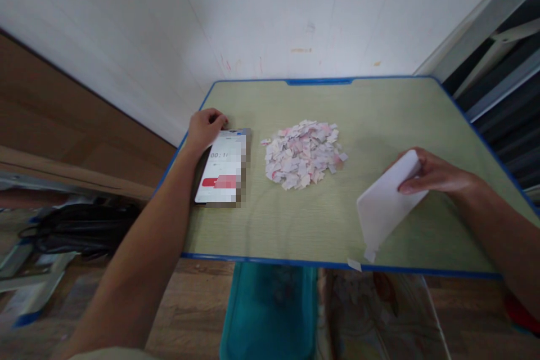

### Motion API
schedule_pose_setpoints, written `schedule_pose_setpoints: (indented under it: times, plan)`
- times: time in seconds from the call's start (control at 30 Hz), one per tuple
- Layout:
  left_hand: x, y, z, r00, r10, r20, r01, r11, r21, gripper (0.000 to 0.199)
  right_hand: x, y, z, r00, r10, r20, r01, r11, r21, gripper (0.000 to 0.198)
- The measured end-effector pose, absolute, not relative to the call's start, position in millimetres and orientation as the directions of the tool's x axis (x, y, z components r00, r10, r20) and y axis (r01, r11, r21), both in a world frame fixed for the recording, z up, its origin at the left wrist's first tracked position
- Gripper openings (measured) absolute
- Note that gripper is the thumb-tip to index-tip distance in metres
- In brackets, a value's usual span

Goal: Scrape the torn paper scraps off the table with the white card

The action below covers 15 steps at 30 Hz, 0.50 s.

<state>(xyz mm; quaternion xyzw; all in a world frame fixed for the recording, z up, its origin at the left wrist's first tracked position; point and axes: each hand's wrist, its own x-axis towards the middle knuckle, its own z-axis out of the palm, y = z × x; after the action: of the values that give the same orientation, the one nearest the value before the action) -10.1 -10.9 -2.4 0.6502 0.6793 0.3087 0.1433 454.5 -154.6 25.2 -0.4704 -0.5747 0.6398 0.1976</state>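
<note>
My right hand [434, 171] grips a stiff white card [388, 199] by its upper right part, thumb on the near face. The card is tilted, its lower end close to the table's front edge. Just under that end is a small paper scrap [370, 253], and another scrap [354, 265] lies on the blue edge. My left hand [206, 128] rests at the top of a phone [221, 166], fingers curled in, with nothing visible in them. The phone lies face up with a timer on its screen, partly blurred out. Between my hands sits a pile of torn paper scraps [304, 154].
The pale green table [270, 225] has a blue rim and stands against a white wall [274, 22]. A teal bin [270, 309] is below its front edge, with a patterned bag or box [383, 315] beside it. A folded metal frame [493, 39] leans at right.
</note>
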Motion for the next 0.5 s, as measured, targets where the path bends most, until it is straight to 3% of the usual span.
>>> schedule_pose_setpoints:
  times: [0.27, 0.5]
  plan:
    - [-6.5, -14.9, 2.4, -0.131, 0.974, 0.188, 0.801, -0.008, 0.598, 0.010, 447.1, -156.6, 29.2, -0.540, 0.722, -0.432, 0.371, -0.256, -0.893, 0.018]
    - [-4.7, -15.7, 4.0, -0.133, 0.974, 0.183, 0.803, -0.003, 0.596, 0.009, 447.3, -159.0, 22.7, -0.597, 0.684, -0.419, 0.348, -0.250, -0.904, 0.020]
